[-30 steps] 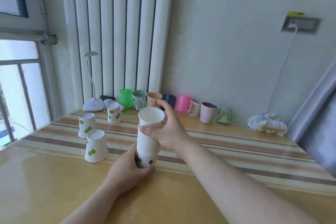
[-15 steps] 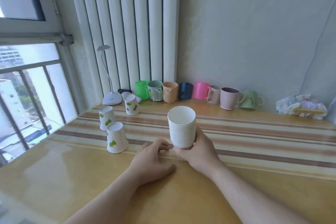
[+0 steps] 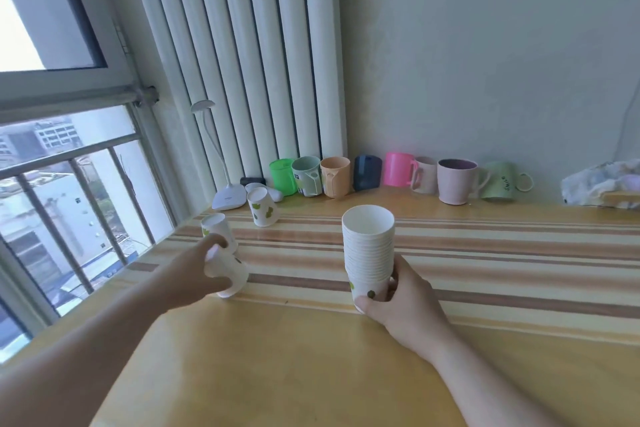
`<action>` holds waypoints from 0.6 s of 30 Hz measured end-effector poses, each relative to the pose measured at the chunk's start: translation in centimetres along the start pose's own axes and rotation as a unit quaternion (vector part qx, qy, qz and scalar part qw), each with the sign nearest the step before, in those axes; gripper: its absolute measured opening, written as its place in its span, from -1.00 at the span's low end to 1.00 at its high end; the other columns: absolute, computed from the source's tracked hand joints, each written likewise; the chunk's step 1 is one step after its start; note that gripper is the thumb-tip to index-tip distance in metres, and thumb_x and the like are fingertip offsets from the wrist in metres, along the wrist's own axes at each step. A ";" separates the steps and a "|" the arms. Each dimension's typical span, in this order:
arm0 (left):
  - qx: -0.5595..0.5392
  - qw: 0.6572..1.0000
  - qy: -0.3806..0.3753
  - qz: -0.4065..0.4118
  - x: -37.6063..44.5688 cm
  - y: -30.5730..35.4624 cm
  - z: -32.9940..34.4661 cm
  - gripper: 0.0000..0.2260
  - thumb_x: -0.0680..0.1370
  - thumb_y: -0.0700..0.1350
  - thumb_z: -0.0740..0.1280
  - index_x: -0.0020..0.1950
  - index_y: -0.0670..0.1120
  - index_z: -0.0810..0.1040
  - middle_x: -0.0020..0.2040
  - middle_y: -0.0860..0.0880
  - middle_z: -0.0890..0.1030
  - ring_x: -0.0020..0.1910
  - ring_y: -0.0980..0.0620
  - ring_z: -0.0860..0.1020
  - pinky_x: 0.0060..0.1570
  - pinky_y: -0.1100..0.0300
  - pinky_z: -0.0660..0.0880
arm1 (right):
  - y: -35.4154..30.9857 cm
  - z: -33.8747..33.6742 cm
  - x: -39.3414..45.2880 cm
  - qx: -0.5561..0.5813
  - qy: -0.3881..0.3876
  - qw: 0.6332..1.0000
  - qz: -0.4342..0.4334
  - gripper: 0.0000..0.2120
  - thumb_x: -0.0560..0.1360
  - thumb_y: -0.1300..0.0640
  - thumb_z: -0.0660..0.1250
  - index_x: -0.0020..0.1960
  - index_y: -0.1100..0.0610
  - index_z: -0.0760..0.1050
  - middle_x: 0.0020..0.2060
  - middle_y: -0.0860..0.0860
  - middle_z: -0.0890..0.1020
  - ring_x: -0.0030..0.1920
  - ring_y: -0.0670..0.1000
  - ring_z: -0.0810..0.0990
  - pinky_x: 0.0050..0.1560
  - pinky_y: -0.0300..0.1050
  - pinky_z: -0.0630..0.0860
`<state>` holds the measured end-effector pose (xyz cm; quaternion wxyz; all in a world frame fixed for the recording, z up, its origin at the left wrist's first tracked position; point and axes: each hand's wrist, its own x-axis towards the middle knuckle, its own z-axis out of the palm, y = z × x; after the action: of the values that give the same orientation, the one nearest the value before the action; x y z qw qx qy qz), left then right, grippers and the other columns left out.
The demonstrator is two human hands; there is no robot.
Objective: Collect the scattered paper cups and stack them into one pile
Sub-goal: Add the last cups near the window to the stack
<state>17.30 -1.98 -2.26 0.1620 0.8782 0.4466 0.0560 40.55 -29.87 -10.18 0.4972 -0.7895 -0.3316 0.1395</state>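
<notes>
- tall stack of white paper cups (image 3: 369, 250), upright at frame centre on striped wooden table (image 3: 485, 246), base gripped by right hand (image 3: 403, 305)
- upside-down white leaf-print paper cup (image 3: 230, 274) at centre left, clasped by left hand (image 3: 201, 270)
- two more inverted cups (image 3: 264, 206) behind, toward upper left

White paper cups (image 3: 369, 250) w/ green leaf spots, tan-brown striped table (image 3: 502, 253), pink mug (image 3: 398, 168) & green mug (image 3: 282, 175)

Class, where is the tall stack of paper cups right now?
In the head view, the stack of paper cups stands upright on the striped table, right of centre, its base held by the right hand.
</notes>
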 end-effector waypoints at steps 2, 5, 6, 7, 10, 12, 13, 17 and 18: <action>-0.058 0.997 0.037 -0.036 -0.7 -1.5 -0.4 -0.50 0.44 -0.05 0.65 0.25 -0.02 0.47 0.04 -0.08 0.59 -0.13 -0.02 0.56 -0.23 0.07 0.53 | 0.0 0.0 0.0 -0.002 -0.001 1.000 -0.001 -0.51 0.35 -0.06 0.62 0.17 -0.30 0.47 -0.02 -0.27 0.73 -0.04 -0.31 0.68 -0.02 -0.14 0.64; -0.027 0.995 0.017 -0.094 -2.2 -3.4 -0.9 -0.46 0.38 0.10 0.68 0.10 -0.08 0.44 -0.03 -0.06 0.59 -0.18 0.01 0.52 -0.27 0.14 0.43 | 0.0 0.0 0.0 -0.003 -0.001 1.000 -0.005 -0.49 0.36 -0.05 0.63 0.19 -0.28 0.47 -0.03 -0.27 0.73 -0.05 -0.36 0.66 -0.05 -0.18 0.62; 0.001 0.995 0.003 -0.104 -2.7 -3.6 -0.9 -0.44 0.39 0.13 0.66 0.16 -0.07 0.45 -0.03 -0.01 0.59 -0.17 0.05 0.52 -0.27 0.18 0.41 | -0.1 0.0 0.0 -0.004 -0.001 1.000 -0.005 -0.49 0.36 -0.05 0.63 0.20 -0.28 0.47 -0.03 -0.27 0.73 -0.04 -0.34 0.66 -0.05 -0.18 0.62; 0.001 0.994 -0.009 -0.105 -3.1 -3.4 -0.9 -0.41 0.40 0.13 0.66 0.25 -0.04 0.44 -0.01 0.03 0.60 -0.15 0.08 0.55 -0.25 0.21 0.43 | -0.2 0.0 0.0 -0.005 -0.002 1.000 -0.005 -0.48 0.36 -0.05 0.62 0.21 -0.27 0.46 -0.02 -0.27 0.72 -0.04 -0.31 0.67 -0.03 -0.18 0.63; -0.193 0.980 -0.025 -0.037 -3.8 -0.9 -1.0 -0.08 0.09 0.23 0.77 0.36 0.06 0.51 -0.04 0.01 0.79 -0.06 -0.02 0.76 0.04 0.06 0.65 | -0.3 0.0 0.1 -0.008 -0.003 1.000 -0.001 -0.49 0.36 -0.06 0.61 0.21 -0.25 0.46 -0.03 -0.26 0.73 0.00 -0.26 0.68 -0.02 -0.14 0.64; -0.367 0.929 -0.028 0.034 -3.4 2.5 -1.0 0.02 -0.12 0.26 0.79 0.28 -0.02 0.60 -0.03 -0.03 0.81 0.09 -0.11 0.76 0.22 -0.06 0.65 | -0.2 -0.1 0.1 -0.009 -0.003 1.000 -0.003 -0.49 0.36 -0.06 0.61 0.21 -0.26 0.46 -0.02 -0.25 0.73 0.00 -0.26 0.69 -0.01 -0.14 0.64; -0.441 0.894 -0.043 0.067 -3.6 4.9 -1.1 -0.07 -0.05 0.13 0.83 0.25 -0.05 0.61 0.00 -0.05 0.81 0.16 -0.14 0.74 0.25 -0.04 0.64 | -0.2 -0.1 0.1 -0.009 -0.004 1.000 -0.005 -0.49 0.37 -0.05 0.61 0.21 -0.26 0.46 -0.01 -0.26 0.73 0.00 -0.28 0.68 -0.01 -0.16 0.64; -0.604 0.779 -0.058 0.162 -4.4 14.7 -2.5 -0.54 0.40 -0.22 0.57 0.27 -0.13 0.60 0.08 -0.08 0.81 0.27 -0.15 0.71 0.24 0.09 0.66 | -0.2 -0.3 0.0 -0.007 -0.008 1.000 -0.009 -0.51 0.38 -0.04 0.61 0.21 -0.28 0.48 0.01 -0.25 0.73 0.01 -0.28 0.68 -0.03 -0.21 0.61; -0.598 0.778 -0.050 0.184 -4.3 16.4 -2.6 -0.56 0.43 -0.19 0.58 0.28 -0.14 0.59 0.10 -0.09 0.80 0.26 -0.14 0.72 0.26 0.09 0.66 | -0.2 -0.3 -0.1 -0.006 -0.009 1.000 -0.009 -0.52 0.38 -0.04 0.61 0.20 -0.28 0.48 0.00 -0.25 0.73 -0.01 -0.27 0.68 -0.03 -0.20 0.62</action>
<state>26.62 -13.79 5.90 0.6635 0.6713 0.1446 0.2970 40.63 -30.08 -9.85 0.4907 -0.7882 -0.3438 0.1407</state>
